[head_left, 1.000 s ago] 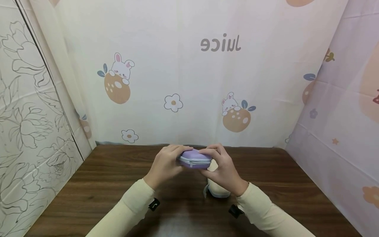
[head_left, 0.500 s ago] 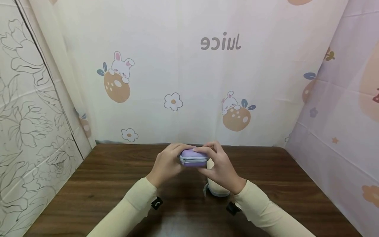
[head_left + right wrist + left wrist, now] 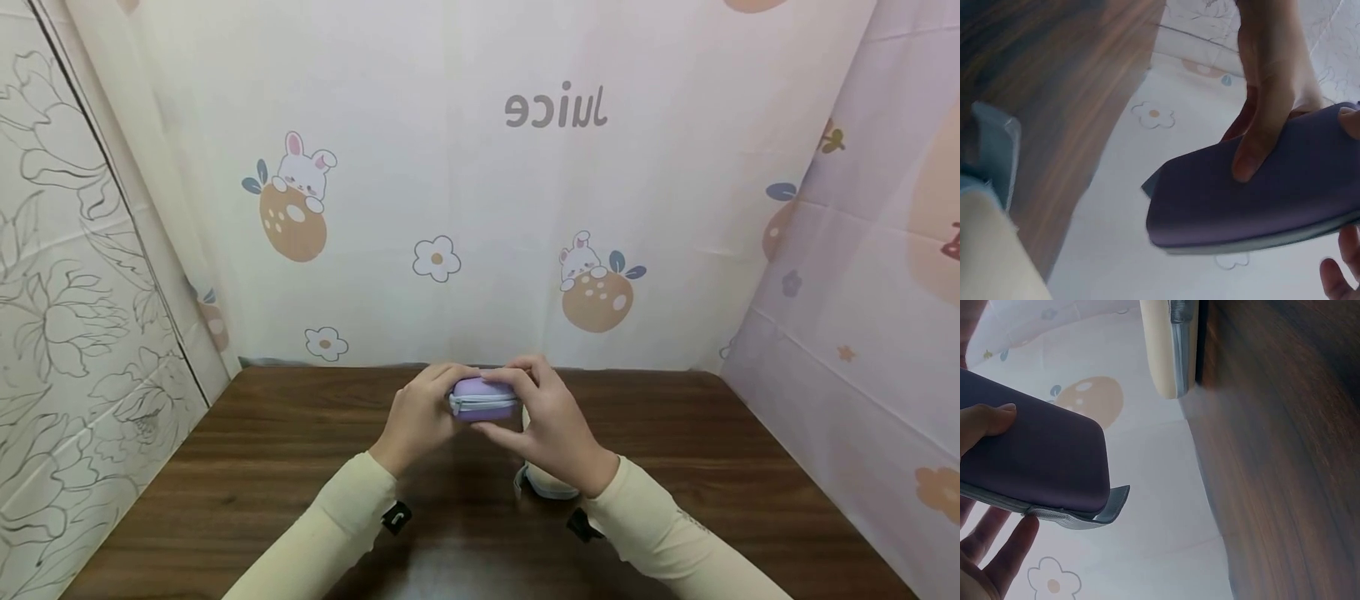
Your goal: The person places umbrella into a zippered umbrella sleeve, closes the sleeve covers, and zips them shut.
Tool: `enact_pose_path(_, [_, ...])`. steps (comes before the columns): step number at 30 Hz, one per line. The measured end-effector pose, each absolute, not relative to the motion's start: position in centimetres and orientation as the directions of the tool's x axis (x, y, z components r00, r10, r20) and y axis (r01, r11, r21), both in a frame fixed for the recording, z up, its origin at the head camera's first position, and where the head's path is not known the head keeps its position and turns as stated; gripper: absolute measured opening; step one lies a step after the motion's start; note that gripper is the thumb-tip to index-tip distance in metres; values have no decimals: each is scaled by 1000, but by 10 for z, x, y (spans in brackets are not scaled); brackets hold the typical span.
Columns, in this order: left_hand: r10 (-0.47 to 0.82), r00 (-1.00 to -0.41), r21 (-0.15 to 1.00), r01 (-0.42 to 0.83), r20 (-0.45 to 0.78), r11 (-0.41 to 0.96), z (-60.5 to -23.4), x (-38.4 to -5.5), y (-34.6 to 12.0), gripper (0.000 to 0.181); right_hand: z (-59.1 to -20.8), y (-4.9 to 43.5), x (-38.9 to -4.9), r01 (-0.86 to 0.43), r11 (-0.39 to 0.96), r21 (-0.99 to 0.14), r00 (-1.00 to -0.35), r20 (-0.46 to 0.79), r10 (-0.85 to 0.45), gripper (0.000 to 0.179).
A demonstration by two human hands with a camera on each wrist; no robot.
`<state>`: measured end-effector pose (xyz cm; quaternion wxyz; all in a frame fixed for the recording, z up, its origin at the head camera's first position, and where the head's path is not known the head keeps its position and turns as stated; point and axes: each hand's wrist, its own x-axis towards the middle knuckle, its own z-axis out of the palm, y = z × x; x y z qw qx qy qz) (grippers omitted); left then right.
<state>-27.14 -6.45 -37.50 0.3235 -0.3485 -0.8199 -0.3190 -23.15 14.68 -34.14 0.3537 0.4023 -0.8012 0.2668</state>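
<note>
A purple zippered case (image 3: 483,402) with a pale blue zipper band is held up between both hands over the table. My left hand (image 3: 426,417) grips its left end, fingers over the top; in the right wrist view the left thumb lies along the case's purple face (image 3: 1210,194). My right hand (image 3: 551,425) holds the right end, its forefinger on top and thumb underneath. The left wrist view shows a loose grey fabric strip (image 3: 1113,505) at the case's corner. Behind the right hand, a cream zippered case (image 3: 553,485) rests on the table, partly hidden.
The brown wooden table (image 3: 300,467) extends around the hands. A printed cloth (image 3: 450,167) hangs along its back edge, with patterned cloths at both sides. A strap loop (image 3: 1004,150) sticks out from the cream case.
The purple case has turned, bringing its zipper pull from the middle of its front to the left end. Both hands have risen slightly, and the right has shifted a little left.
</note>
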Motion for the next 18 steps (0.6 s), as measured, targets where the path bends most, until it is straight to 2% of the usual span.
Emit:
enact_pose_path(8, [344, -552, 298, 765, 759, 570, -372, -270, -65, 53, -333, 136, -227, -810, 585, 41, -290, 839, -460, 53])
enact_pose_path(15, [338, -557, 293, 755, 759, 587, -374, -269, -64, 52, -327, 126, -225, -740, 601, 301, -77, 851, -520, 41])
enact_pose_path(18, [342, -553, 291, 760, 760, 582, -374, -268, -63, 50, -323, 121, -224, -674, 620, 401, -14, 832, -554, 42])
